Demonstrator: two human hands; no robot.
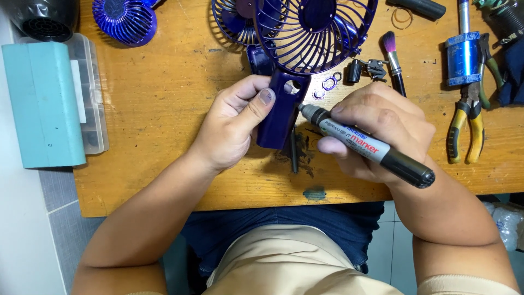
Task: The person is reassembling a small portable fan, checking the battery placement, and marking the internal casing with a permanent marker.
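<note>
On the wooden counter (158, 109) in front of you, your left hand (232, 123) is closed around the handle of a dark purple handheld fan (289, 65). Your thumb presses on the front of the handle, likely to keep it flat and steady. The fan's round wire cage points away from you, and the handle points back toward your body.

Your right hand (376, 136) grips a grey and black marker (363, 145) like a pen, fingers wrapped around its barrel. Its tip touches the right edge of the handle, just below a small round hole. The heel of this hand seems to rest on the counter, which would steady the tip.

Just below the handle a slim black stick, perhaps a marker cap or a tool, lies on a dark stain in the wood.

Other parts sit beyond the fan. A second fan cage (234, 22) lies partly under it, and a round blue fan piece (125, 19) lies farther left. Small purple rings (329, 83) sit just right of the handle. A makeup brush (393, 60) with a pink tip lies near them. Pliers with yellow grips (466, 120) lie at the far right beside a blue metal cylinder (461, 57). A pale teal box (46, 104) rests on a clear plastic case at the left edge.
</note>
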